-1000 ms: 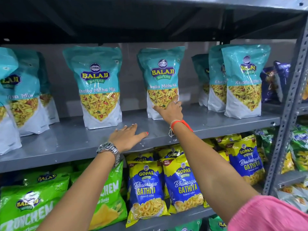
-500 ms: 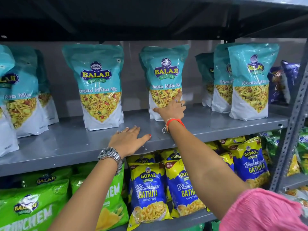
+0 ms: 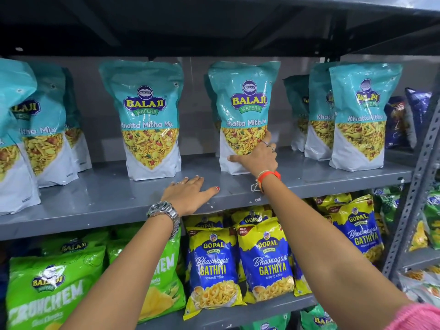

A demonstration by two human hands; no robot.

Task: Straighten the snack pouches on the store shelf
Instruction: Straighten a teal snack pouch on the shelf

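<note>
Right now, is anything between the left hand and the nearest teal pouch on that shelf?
Nothing visible does. The left hand lies flat on the grey shelf, with bare shelf between its fingertips and the Khatta Mitha Mix pouch just behind. The right hand already grips the neighbouring pouch.

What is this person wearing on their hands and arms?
The left hand has a silver metal-link wristwatch, a thin ring and red nail polish. The right hand wears rings on two fingers, plus an orange band with pale thread at the wrist. A pink knitted sleeve covers the right upper arm.
</note>
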